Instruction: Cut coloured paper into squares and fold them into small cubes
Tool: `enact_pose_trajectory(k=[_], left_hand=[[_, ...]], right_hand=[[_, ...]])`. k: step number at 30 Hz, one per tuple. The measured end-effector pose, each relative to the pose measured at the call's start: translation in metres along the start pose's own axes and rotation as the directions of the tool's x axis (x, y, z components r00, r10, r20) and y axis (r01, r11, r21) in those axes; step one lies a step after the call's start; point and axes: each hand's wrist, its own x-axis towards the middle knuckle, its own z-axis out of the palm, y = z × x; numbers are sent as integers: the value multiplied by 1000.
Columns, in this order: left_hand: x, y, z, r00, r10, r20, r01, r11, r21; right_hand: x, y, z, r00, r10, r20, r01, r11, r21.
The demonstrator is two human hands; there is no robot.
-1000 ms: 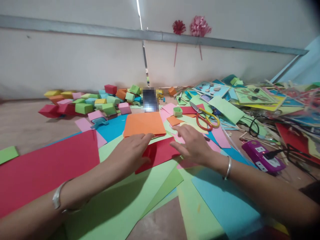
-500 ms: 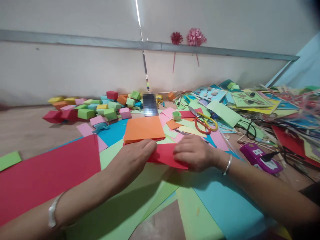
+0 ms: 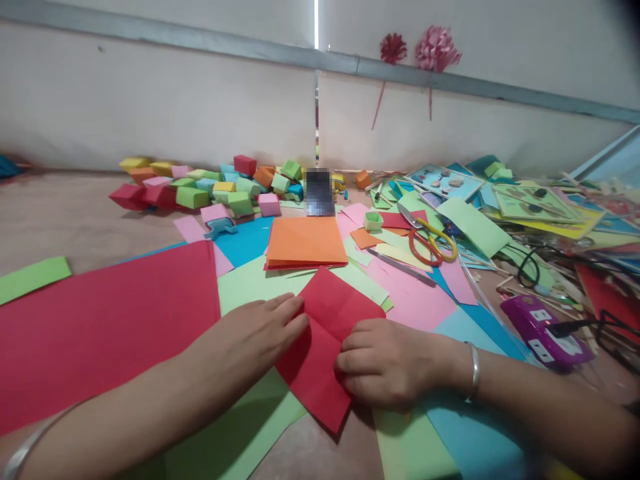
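Between my hands lies a red sheet of paper (image 3: 325,317), unfolded and turned cornerwise, with a crease across its middle. My left hand (image 3: 273,327) grips its left edge, thumb and fingers close together. Its right side is in my right hand (image 3: 383,363), whose fingers are curled over the edge and hide part of it. Just beyond the sheet sits a stack of orange paper (image 3: 306,240) with red showing underneath. A larger red sheet (image 3: 125,313) lies to the left, near my left forearm.
Several folded paper cubes (image 3: 193,197) cluster at the back left. Scissors (image 3: 425,233) and a craft knife (image 3: 403,267) lie on scraps to the right. A purple power strip (image 3: 545,333) with a black cable stands at far right. A wall (image 3: 200,100) rises behind.
The red paper was folded flat between my hands and is now opened out and turned cornerwise. My right hand has moved nearer to me. The camera view has shifted left.
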Motion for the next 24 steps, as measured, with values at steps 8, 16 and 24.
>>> enact_pose_trajectory(k=[8,16,24], left_hand=[[-17,22,26,995,27,-97,-8,983,185],[-10,36,36,996,87,4,-86,980,179],[-7,34,34,995,88,-55,-84,995,61]], right_hand=[[-7,4,3,951,309,1,-308,949,-68],[-10,12,-14,784,591,188,-619,765,177],[-4,5,-8,606,767,211,-794,566,220]])
